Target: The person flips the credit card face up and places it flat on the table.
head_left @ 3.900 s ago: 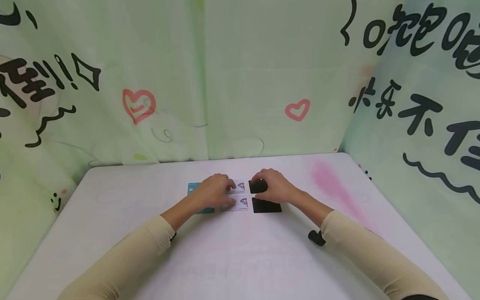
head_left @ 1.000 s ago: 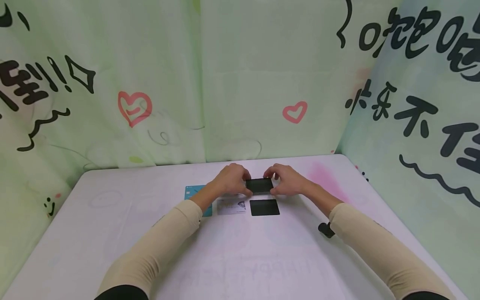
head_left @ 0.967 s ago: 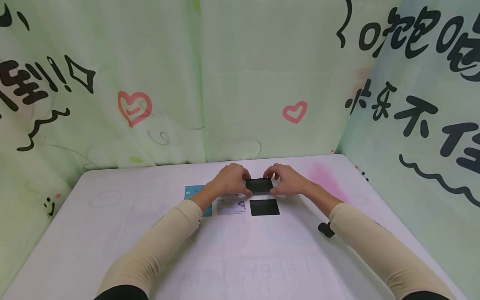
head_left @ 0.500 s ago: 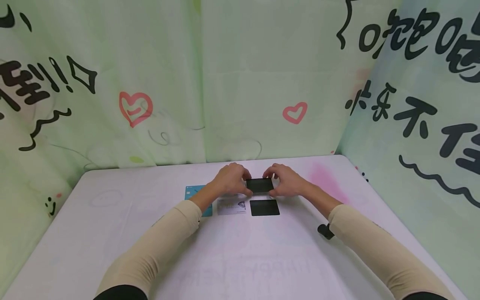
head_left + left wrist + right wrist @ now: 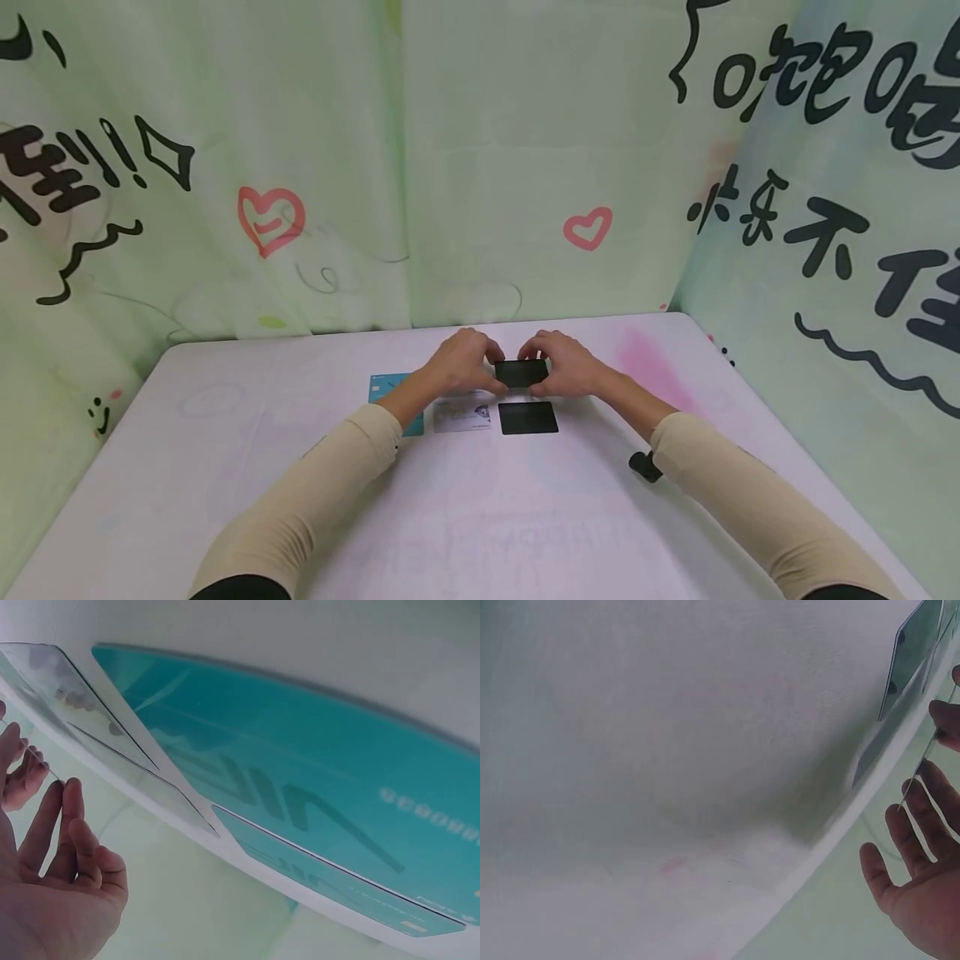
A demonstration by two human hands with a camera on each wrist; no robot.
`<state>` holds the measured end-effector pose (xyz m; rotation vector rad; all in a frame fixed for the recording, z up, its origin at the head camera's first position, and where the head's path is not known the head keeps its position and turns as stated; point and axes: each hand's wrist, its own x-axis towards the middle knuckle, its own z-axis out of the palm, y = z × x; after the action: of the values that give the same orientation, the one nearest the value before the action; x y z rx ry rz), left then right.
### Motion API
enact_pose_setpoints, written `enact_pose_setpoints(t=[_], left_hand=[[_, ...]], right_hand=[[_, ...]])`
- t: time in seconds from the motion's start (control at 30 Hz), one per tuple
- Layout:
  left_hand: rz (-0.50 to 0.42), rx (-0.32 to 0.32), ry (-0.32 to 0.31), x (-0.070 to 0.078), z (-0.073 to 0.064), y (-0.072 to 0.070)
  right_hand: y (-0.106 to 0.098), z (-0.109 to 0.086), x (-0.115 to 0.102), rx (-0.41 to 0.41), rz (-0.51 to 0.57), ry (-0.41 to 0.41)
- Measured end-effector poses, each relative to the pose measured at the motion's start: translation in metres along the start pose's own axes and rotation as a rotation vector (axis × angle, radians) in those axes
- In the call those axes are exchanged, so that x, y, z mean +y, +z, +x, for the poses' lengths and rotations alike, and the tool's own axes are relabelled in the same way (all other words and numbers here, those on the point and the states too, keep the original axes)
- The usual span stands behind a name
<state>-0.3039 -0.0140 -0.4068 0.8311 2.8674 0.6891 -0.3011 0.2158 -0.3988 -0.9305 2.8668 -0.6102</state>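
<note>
Both hands hold a black card (image 5: 522,373) by its short edges, off the table. My left hand (image 5: 465,360) pinches its left side between thumb and fingertips; my right hand (image 5: 564,365) grips the right side the same way. Both wrist views show it as a thin edge-on line at the fingers. Below it lies a second black card (image 5: 528,418). A pale printed card (image 5: 459,415) lies to that card's left. Farther left are blue-green cards, an upper one (image 5: 384,383) and a lower one (image 5: 415,426), partly hidden by the left arm; they appear large as a teal card (image 5: 300,765).
The white table (image 5: 480,517) has a pink stain (image 5: 651,367) at the back right. A patterned curtain (image 5: 480,167) hangs right behind its far edge. Something black and short (image 5: 645,467) sticks out at the right sleeve.
The left hand has left the pale cards and gone to the upper black card, now raised. In the last half second the right hand slid slightly left on it.
</note>
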Motion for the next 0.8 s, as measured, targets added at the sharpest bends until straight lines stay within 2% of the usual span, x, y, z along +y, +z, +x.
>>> enact_pose_setpoints(t=[0.47, 0.8], left_hand=[[-0.017, 0.045, 0.047, 0.0016, 0.0013, 0.0034], [-0.017, 0.053, 0.048, 0.0015, -0.0002, 0.0046]], right_hand=[[0.0026, 0.0025, -0.0055, -0.011, -0.008, -0.005], [0.0028, 0.0018, -0.0041, -0.009, 0.007, -0.014]])
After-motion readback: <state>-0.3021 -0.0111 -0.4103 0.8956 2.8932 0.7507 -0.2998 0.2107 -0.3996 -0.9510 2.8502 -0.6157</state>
